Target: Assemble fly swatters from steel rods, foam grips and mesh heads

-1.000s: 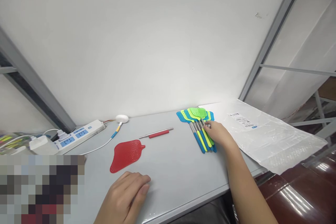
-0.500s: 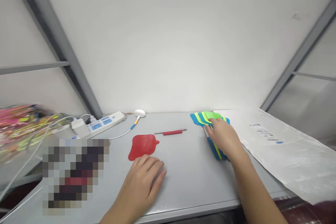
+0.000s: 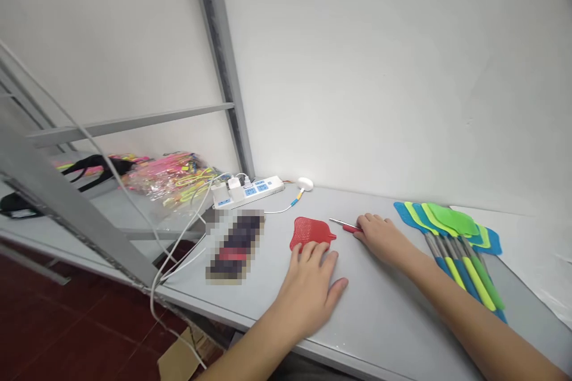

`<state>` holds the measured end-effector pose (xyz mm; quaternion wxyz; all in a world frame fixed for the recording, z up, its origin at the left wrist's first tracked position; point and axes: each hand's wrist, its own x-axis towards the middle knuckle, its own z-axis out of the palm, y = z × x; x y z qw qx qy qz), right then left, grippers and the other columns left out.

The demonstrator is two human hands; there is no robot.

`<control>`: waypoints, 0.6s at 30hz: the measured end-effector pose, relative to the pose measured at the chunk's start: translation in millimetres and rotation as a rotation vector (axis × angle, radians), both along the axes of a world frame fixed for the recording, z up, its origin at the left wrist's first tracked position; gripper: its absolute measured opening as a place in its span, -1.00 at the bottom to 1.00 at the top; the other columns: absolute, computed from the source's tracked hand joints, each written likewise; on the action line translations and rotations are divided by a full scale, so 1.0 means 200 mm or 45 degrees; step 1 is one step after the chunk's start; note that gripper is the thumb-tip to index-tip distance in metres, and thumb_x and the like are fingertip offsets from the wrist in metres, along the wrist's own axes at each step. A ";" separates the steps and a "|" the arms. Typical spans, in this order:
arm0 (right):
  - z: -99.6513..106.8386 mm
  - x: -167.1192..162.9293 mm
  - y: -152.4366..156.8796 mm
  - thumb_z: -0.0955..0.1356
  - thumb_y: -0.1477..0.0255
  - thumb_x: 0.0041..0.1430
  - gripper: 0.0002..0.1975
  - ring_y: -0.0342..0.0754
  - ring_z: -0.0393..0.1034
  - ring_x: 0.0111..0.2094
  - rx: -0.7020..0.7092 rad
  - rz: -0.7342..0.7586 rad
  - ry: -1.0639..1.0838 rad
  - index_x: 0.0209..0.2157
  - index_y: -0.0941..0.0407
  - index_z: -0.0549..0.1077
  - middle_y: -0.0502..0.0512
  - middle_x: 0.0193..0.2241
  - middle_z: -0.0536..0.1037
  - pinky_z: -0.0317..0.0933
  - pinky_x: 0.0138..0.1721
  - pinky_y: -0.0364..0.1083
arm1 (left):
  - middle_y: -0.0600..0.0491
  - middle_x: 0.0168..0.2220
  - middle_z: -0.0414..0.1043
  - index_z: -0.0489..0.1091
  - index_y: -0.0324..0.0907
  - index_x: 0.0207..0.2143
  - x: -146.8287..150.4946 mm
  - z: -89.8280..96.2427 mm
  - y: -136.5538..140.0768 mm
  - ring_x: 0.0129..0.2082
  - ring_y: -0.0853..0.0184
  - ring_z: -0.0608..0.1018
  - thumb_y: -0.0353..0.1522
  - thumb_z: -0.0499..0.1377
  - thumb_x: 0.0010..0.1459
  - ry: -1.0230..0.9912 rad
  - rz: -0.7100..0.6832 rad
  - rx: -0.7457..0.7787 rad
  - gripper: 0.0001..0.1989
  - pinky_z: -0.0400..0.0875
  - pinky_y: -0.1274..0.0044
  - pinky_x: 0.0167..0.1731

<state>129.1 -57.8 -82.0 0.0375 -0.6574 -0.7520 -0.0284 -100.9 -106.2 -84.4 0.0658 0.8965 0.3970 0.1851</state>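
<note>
A red fly swatter head (image 3: 310, 231) lies flat on the grey table. My left hand (image 3: 308, 292) is open, its fingertips touching the head's near edge and its thumb apart. To the right, my right hand (image 3: 379, 238) closes its fingers and thumb on the red-gripped end of a fly swatter handle (image 3: 342, 224), whose thin metal rod points toward the swatter head. Part of the red grip is hidden under the fingers. Farther right, several blue, yellow and green fly swatters (image 3: 451, 223) lie overlapping in a fanned pile, beyond my right forearm.
A white power strip (image 3: 263, 187) with plugs and a round white device (image 3: 305, 184) sit at the back. A blurred-out object (image 3: 235, 247) lies left. White sheeting (image 3: 536, 256) covers the right side. Bagged colourful items (image 3: 174, 175) rest beyond the metal frame (image 3: 223, 65).
My right hand has left the pile of swatters, moved left and closed on the red handle. My left hand has shifted onto the red head's edge. The view has turned left.
</note>
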 end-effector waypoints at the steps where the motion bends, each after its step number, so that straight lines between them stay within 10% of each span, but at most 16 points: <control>1: -0.01 0.00 -0.02 0.19 0.34 0.35 -0.78 0.13 0.38 -0.23 -0.005 -0.013 0.015 -0.25 0.17 0.37 0.26 -0.24 0.49 0.08 -0.29 -0.04 | -0.04 0.17 0.24 0.27 -0.08 0.07 0.00 0.00 0.00 0.14 0.09 0.23 -0.15 -0.04 0.30 -0.007 -0.007 -0.009 -0.63 0.06 0.10 0.18; 18: -0.03 -0.06 -0.21 0.28 0.23 0.19 -0.69 -0.08 0.25 -0.57 -0.125 -0.197 0.466 -0.56 0.07 0.24 0.04 -0.58 0.45 -0.09 -0.52 -0.13 | -0.10 0.00 0.34 0.30 -0.13 -0.01 0.18 0.02 -0.03 0.03 0.06 0.33 -0.24 0.06 0.25 0.142 -0.053 0.190 -0.70 0.11 0.12 0.10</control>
